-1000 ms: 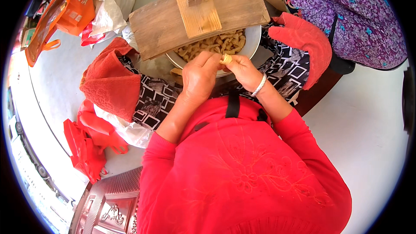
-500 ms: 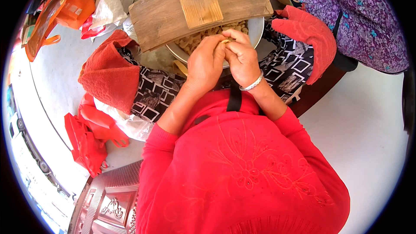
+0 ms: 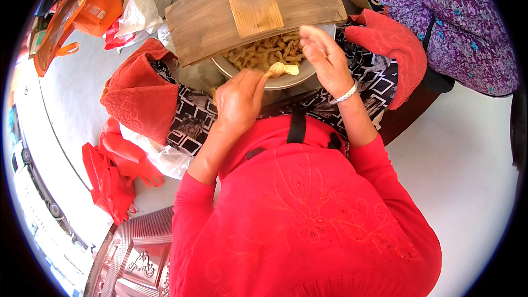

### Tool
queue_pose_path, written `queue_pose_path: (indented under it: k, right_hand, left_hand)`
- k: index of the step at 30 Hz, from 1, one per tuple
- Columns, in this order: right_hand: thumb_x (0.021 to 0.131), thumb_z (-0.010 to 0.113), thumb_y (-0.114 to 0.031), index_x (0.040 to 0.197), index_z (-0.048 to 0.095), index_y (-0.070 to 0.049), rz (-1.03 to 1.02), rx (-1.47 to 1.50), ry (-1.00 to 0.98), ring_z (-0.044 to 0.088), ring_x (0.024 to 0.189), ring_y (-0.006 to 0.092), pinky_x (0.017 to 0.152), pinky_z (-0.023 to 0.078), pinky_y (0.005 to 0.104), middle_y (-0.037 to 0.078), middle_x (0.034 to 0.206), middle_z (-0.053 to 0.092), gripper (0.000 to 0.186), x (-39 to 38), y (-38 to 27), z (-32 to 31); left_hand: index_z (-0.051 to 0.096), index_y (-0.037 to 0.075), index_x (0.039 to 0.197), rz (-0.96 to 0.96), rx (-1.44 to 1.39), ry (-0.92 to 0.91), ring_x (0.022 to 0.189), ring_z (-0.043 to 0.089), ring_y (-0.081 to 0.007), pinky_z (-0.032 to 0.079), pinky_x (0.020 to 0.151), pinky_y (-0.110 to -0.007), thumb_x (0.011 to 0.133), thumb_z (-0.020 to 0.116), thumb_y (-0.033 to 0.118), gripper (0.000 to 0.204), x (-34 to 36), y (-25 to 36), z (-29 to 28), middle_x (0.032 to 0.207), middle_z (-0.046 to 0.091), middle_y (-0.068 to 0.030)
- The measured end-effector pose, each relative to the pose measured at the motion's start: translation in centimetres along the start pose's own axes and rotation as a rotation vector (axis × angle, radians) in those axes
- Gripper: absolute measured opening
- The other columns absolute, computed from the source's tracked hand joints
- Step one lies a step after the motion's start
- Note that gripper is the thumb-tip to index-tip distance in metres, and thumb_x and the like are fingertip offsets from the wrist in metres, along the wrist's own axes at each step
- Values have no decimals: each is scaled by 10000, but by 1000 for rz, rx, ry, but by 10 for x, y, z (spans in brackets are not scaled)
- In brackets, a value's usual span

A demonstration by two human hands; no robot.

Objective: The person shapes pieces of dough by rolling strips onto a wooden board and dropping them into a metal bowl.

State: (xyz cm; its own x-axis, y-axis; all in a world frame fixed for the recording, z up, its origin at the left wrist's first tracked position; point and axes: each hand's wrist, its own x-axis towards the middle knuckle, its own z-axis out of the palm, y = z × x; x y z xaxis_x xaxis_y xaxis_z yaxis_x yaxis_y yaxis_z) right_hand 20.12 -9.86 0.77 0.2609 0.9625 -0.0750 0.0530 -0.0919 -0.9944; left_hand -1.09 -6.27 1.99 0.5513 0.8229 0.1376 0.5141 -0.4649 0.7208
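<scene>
My left hand (image 3: pixel 240 98) pinches one end of a pale yellow strip (image 3: pixel 278 70) tied into a knot, its short flat tail sticking out to the right. What the strip is made of I cannot tell for sure; it looks like a bean-curd skin knot. My right hand (image 3: pixel 328 60), with a silvery bracelet at the wrist, is apart from it, fingers stretched out and holding nothing. Beyond both hands is a round metal basin (image 3: pixel 289 81) holding many yellow-brown knotted pieces (image 3: pixel 268 49).
A wooden board (image 3: pixel 203 22) with a raised block (image 3: pixel 253 3) lies across the basin. Red towels (image 3: pixel 140 96) drape over both my knees. Orange (image 3: pixel 99 11) and red bags (image 3: pixel 110 181) are on the left. Another person's purple flowered clothing (image 3: pixel 462 33) is at the far right.
My hands have come apart: the left drew back toward me with the knotted strip, while the right let go and moved right, fingers opening. More of the pieces in the basin now show.
</scene>
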Motion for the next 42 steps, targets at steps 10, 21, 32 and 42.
queue_pose_path:
  k: [10,21,32,42]
  right_hand:
    - [898,632,-218,669,583,-28,262,-189,-589,440,518,51,485,353,228,-14,550,505,302,23,-43,-25]
    - [888,609,-216,703,595,7,35,-353,-270,493,516,134,521,416,298,55,550,530,290,80,-25,-2]
    - [825,630,-436,989,645,-56,-470,-1060,-123,591,788,315,699,459,412,151,889,616,414,50,-44,2]
    - [882,609,-307,657,545,-75,-364,-718,60,597,559,368,507,453,459,178,597,581,329,21,-31,26]
  left_hand:
    - [631,19,903,-226,-565,-431,620,493,-90,410,585,-251,944,575,191,186,40,-13,-27,655,546,4]
    - [607,-17,926,-320,-588,-161,692,551,-132,460,652,-287,886,539,141,177,102,-52,-34,742,603,-42]
    - [586,-12,868,-377,-170,-56,673,639,-247,469,598,-355,855,617,148,164,78,-57,-22,703,635,-169]
    - [597,-4,841,-274,-482,-279,543,475,-84,390,498,-270,918,524,129,170,58,23,-13,602,539,-15]
